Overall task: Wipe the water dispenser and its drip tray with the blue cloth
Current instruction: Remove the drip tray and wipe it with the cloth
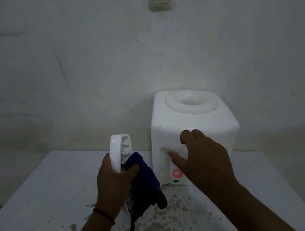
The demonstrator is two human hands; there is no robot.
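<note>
On the stained white table (33,195), the boxy white plastic water dispenser (193,129); right hand (200,157) rests loose-fingered on its front. Left hand (115,182) grips the detached white plastic drip tray (117,151) and dark blue cloth (146,184) together.

Dim room, flat greyish light, no visible lamp; picture underexposed with a cool cast. Brightest patch is the white water dispenser (193,127), with small glints on its top ring and front corner. Wall (66,68) darkens toward the left edge and corners, like vignetting. Both hands read as dark shapes, little detail; the blue cloth (144,182) is nearly black. Soft shadow beside the dispenser on the wall. Slight softness throughout, some smearing; wide-angle bending at the table (34,204) edges.
</note>
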